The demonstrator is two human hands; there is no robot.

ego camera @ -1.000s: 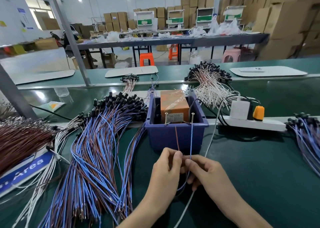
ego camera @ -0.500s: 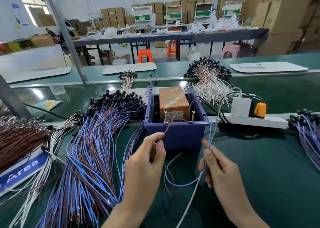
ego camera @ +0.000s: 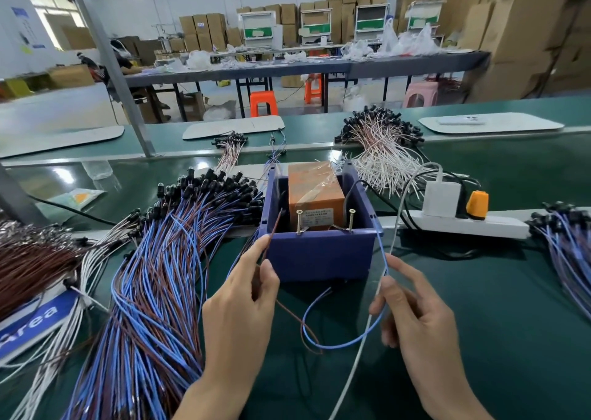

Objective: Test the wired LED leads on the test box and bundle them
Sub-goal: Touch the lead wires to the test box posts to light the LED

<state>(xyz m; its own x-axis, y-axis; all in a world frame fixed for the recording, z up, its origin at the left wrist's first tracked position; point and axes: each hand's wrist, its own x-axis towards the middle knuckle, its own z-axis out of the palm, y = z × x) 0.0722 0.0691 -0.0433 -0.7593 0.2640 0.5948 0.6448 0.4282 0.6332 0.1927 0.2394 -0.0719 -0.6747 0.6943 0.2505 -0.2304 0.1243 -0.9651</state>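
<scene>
The test box point(ego camera: 319, 259) is a blue bin holding an orange block point(ego camera: 315, 192) with two upright screws point(ego camera: 299, 221) at its front. My left hand point(ego camera: 243, 307) pinches the brown wire point(ego camera: 271, 237) of one LED lead, its tip pointing up just left of the left screw. My right hand point(ego camera: 412, 317) pinches the same lead's blue wire point(ego camera: 382, 253), whose tip stands right of the right screw. The lead's slack loops low between my hands point(ego camera: 335, 344). Neither wire tip touches a screw.
A big pile of blue and brown leads point(ego camera: 153, 275) with black LED heads lies left of the box. White leads point(ego camera: 383, 160) lie behind it, more blue leads point(ego camera: 566, 247) at the far right. A white power strip point(ego camera: 463, 224) sits right of the box; a white cable point(ego camera: 361, 349) crosses the green mat.
My hands have moved apart from together in front of the box, spreading the brown and blue wire ends away from the screws. The lead's slack now hangs in a wider loop.
</scene>
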